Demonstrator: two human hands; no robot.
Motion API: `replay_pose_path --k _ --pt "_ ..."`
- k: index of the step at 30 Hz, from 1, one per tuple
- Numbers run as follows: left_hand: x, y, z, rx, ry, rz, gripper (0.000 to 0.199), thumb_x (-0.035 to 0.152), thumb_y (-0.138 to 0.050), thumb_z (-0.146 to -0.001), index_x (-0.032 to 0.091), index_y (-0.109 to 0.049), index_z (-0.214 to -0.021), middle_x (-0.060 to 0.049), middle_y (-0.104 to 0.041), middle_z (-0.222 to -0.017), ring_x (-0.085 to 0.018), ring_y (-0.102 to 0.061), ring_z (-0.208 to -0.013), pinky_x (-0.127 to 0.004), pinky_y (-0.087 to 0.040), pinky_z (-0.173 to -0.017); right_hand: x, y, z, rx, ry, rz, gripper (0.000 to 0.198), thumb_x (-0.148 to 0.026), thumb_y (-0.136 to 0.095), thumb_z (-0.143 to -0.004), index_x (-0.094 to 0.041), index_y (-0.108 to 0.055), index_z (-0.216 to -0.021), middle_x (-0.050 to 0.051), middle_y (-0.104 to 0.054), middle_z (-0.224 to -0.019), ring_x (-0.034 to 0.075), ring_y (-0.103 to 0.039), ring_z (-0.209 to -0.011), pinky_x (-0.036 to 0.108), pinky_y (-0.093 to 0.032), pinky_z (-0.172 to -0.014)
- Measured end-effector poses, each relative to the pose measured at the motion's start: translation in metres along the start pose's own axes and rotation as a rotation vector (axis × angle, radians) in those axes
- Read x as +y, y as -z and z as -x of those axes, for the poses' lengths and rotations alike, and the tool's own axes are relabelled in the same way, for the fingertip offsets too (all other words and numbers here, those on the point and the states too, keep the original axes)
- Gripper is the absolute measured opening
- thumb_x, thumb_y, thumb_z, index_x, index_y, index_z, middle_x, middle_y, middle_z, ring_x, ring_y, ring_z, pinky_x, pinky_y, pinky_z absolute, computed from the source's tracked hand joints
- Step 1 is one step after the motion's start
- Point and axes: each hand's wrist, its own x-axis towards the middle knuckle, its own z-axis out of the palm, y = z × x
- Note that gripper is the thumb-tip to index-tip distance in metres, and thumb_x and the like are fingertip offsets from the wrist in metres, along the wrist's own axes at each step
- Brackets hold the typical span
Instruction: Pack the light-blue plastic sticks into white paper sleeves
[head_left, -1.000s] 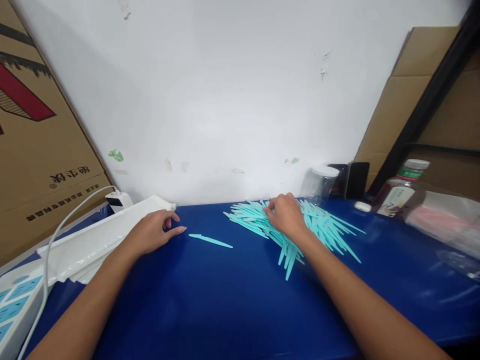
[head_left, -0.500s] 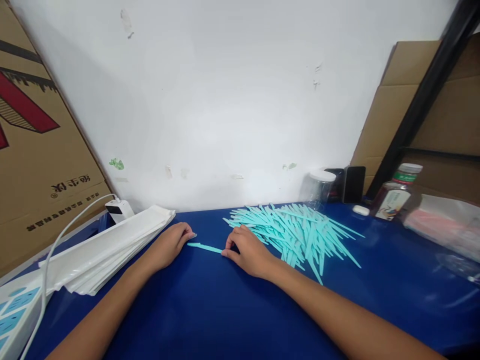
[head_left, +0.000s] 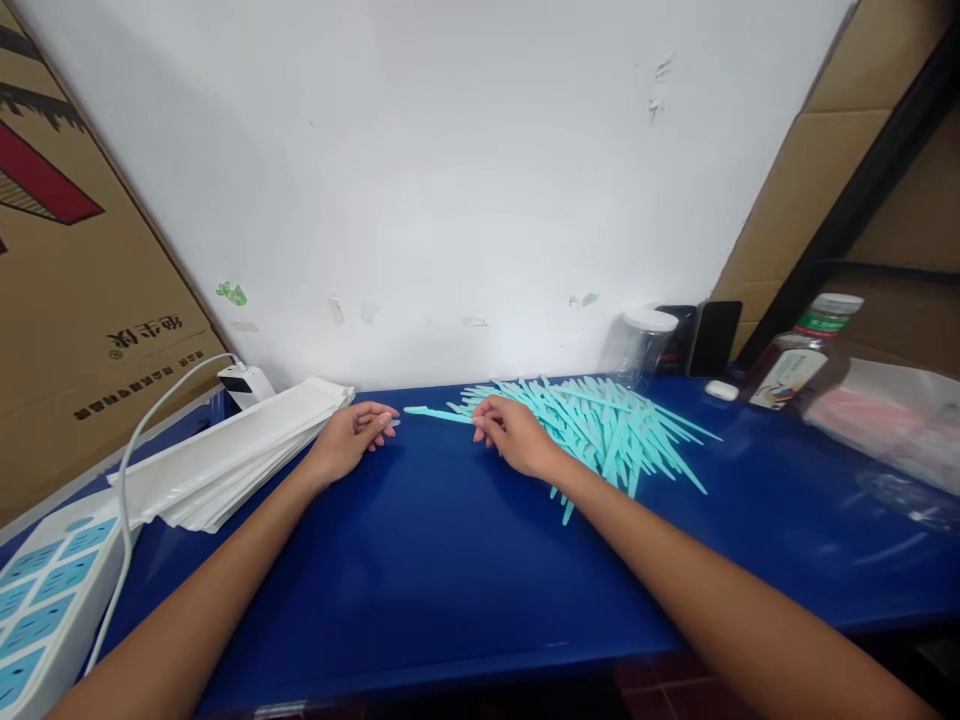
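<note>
A single teal stick (head_left: 439, 413) lies in line between the two hands, its long axis running almost straight across in front of the person. Its broader end points left, set slightly farther away than the narrow end. The right hand (head_left: 517, 437) is the nearer one: its fingers appear closed in a pinch on the narrow end. The left hand (head_left: 349, 440) sits just beyond the broad end, a small gap parting its fingertips from it, with the stick to the right of those fingertips and a touch farther from the person. The left fingers are curled with the thumb close to them; nothing shows between them, and whether they are pressed together cannot be told.

The pile of teal sticks (head_left: 600, 420) spreads on the blue tabletop (head_left: 420, 560) behind and to the right of the right hand. Whether the single stick rests on the tabletop or is raised is unclear. A stack of white sheets (head_left: 247, 450) lies just left of the left hand.
</note>
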Motion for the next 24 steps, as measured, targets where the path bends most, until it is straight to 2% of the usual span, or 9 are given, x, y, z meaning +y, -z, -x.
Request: replay_pose_path --k 4,9,14,20,24 --pt "0.0009 -0.0030 0.0007 0.043 0.046 0.046 0.059 0.071 -0.075 -0.081 0.015 -0.076 -0.099 -0.006 -0.073 -0.081 -0.015 -0.061 -0.069 -0.029 -0.050 -0.066 0.0025 0.0059 -0.0077 0.107 -0.004 -0.214 0.027 -0.041 -0.062 -0.095 -0.016 -0.072 -0.103 0.005 -0.072 -0.082 0.016 -0.061 -0.067 0.026 -0.050 -0.050" --pt "-0.0025 -0.0047 -0.0005 0.072 0.078 0.116 0.059 0.070 -0.081 -0.077 0.016 -0.077 -0.100 -0.007 -0.075 -0.083 -0.015 -0.060 -0.068 -0.029 -0.049 -0.065 0.0040 0.0080 -0.0110 0.164 -0.043 -0.318 0.030 -0.042 -0.074 -0.087 -0.014 -0.079 -0.096 0.008 -0.075 -0.087 0.014 -0.061 -0.065 0.025 -0.053 -0.051" --pt "-0.0017 -0.0054 -0.0004 0.040 0.088 0.104 0.057 0.068 -0.081 -0.078 0.016 -0.078 -0.102 -0.007 -0.077 -0.087 -0.015 -0.061 -0.071 -0.029 -0.049 -0.068 0.0025 0.0088 -0.0105 0.176 -0.040 -0.308 0.029 -0.037 -0.073 -0.086 -0.013 -0.082 -0.101 0.009 -0.077 -0.088 0.014 -0.062 -0.066 0.025 -0.053 -0.051" --pt "0.0001 -0.0075 0.0002 0.035 0.079 0.101 0.058 0.069 -0.081 -0.077 0.017 -0.077 -0.101 -0.008 -0.078 -0.086 -0.015 -0.061 -0.069 -0.029 -0.049 -0.066 -0.0025 0.0096 -0.0077 0.146 -0.002 -0.211 0.027 -0.035 -0.071 -0.090 -0.014 -0.084 -0.101 0.008 -0.075 -0.078 0.017 -0.064 -0.066 0.027 -0.054 -0.052" --pt "0.0020 -0.0085 0.0006 0.050 0.076 0.114 0.062 0.070 -0.082 -0.076 0.016 -0.075 -0.105 -0.008 -0.078 -0.084 -0.015 -0.061 -0.067 -0.029 -0.049 -0.065 -0.0033 0.0095 -0.0076 0.160 0.023 -0.230 0.027 -0.036 -0.072 -0.089 -0.015 -0.083 -0.102 0.009 -0.079 -0.087 0.017 -0.066 -0.068 0.027 -0.053 -0.050"
